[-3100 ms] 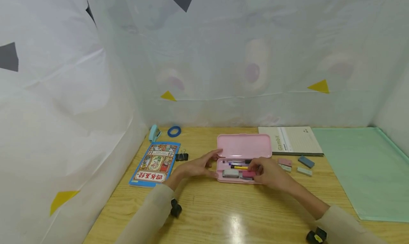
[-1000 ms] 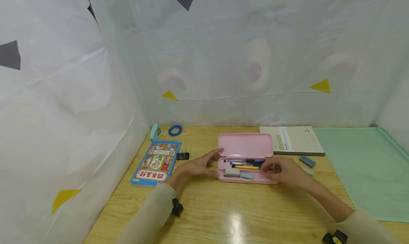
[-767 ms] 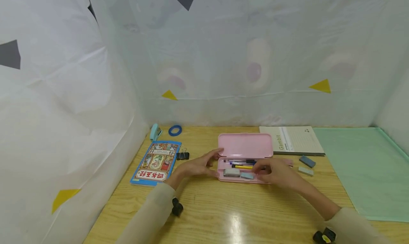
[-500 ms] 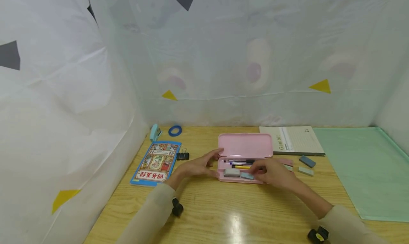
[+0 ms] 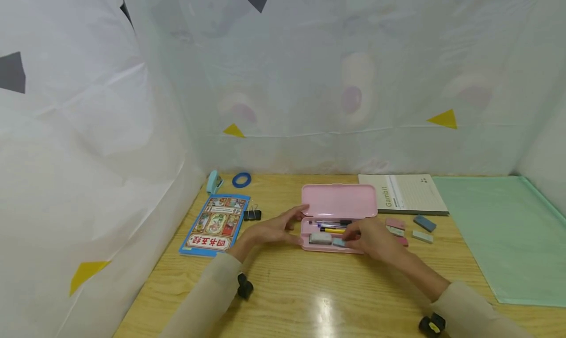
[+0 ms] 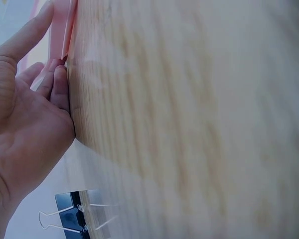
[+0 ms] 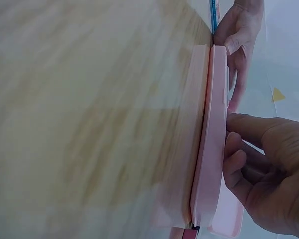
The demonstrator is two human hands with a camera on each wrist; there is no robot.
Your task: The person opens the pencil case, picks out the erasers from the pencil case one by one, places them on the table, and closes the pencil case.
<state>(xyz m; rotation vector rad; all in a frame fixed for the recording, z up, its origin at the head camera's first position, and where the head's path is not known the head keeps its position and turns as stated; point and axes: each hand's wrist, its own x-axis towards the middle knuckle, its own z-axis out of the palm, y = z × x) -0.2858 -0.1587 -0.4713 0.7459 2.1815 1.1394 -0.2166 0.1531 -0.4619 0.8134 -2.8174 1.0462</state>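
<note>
The right hand point(image 5: 369, 237) grip pinches the blue eraser point(image 5: 338, 241) inside the pink pencil case point(image 5: 338, 200), whose long side runs left-right; the left hand point(image 5: 269, 230) rests open at the case's left end.

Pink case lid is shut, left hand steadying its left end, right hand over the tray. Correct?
Not quite. The head view shows the lid of the pink case open, folded back behind the tray with pens and erasers visible inside. The rest holds: the left hand touches the case's left end, and the right hand is over the tray.
</note>
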